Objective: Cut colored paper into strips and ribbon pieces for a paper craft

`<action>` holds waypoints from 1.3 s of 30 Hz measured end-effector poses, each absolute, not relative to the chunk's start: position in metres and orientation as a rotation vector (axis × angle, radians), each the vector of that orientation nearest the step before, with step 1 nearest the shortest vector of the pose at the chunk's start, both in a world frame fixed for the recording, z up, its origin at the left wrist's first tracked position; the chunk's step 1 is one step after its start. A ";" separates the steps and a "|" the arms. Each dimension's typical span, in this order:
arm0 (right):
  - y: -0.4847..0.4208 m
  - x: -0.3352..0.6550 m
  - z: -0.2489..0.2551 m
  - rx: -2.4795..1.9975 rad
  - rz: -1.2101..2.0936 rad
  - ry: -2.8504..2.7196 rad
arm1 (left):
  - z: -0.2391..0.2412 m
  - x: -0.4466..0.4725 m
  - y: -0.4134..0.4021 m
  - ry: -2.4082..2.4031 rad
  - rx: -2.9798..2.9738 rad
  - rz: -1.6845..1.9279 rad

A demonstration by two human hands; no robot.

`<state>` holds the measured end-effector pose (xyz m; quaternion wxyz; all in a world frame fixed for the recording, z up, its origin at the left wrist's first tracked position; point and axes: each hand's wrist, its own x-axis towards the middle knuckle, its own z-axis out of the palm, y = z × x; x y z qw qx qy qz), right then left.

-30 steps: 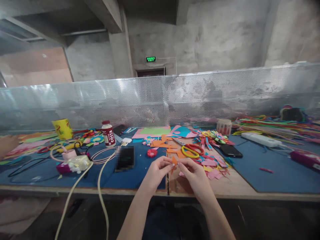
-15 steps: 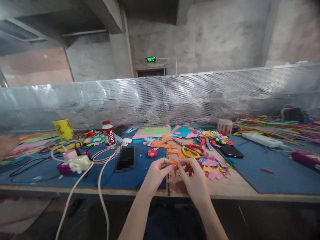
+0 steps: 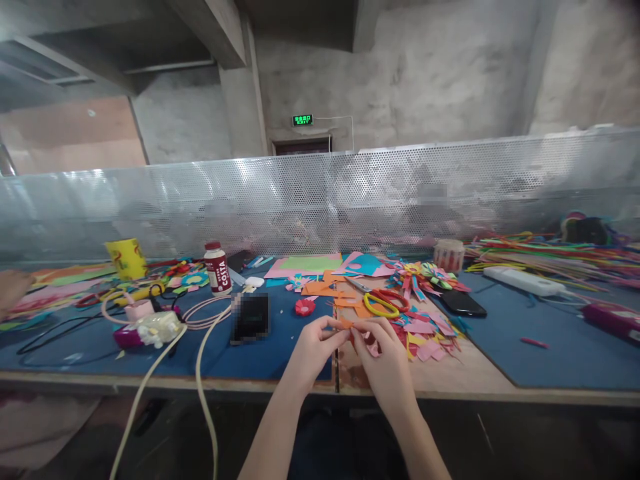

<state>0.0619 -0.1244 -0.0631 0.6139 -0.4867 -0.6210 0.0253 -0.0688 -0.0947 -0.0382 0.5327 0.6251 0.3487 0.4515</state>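
Between my fingertips is a small piece of orange paper [image 3: 346,324], mostly covered by the fingers. My left hand [image 3: 314,345] pinches it from the left, and my right hand [image 3: 384,347] pinches it from the right, the two sets of fingertips meeting. Just beyond the hands lie scissors [image 3: 381,305] with yellow and red handles, over cut orange paper [image 3: 320,288]. A red paper flower [image 3: 305,307] rests to the left of them. Pink and yellow paper scraps [image 3: 430,337] are heaped beside my right hand.
Left on the blue mat stand a Costa bottle [image 3: 217,268], a yellow cup [image 3: 127,259] and a power adapter with cables [image 3: 155,328]. At right lie a black phone [image 3: 463,302], a white power strip [image 3: 524,280] and coloured pipe cleaners [image 3: 560,250]. Another person's hand [image 3: 14,291] shows at far left.
The orange paper, which pointed down between the hands, is now mostly hidden by the fingers. My right fingertips have moved left to meet the left ones.
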 end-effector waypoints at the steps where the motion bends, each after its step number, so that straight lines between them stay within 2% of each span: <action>1: -0.124 0.062 -0.064 -1.130 0.041 -1.430 | -0.039 -0.069 -0.095 0.836 1.492 1.079; 13: -0.124 0.056 -0.074 -1.049 -0.428 -1.556 | -0.045 -0.067 -0.090 0.831 1.480 1.167; 39: -0.124 0.055 -0.078 -1.127 -0.569 -1.642 | -0.049 -0.070 -0.089 0.872 1.564 1.189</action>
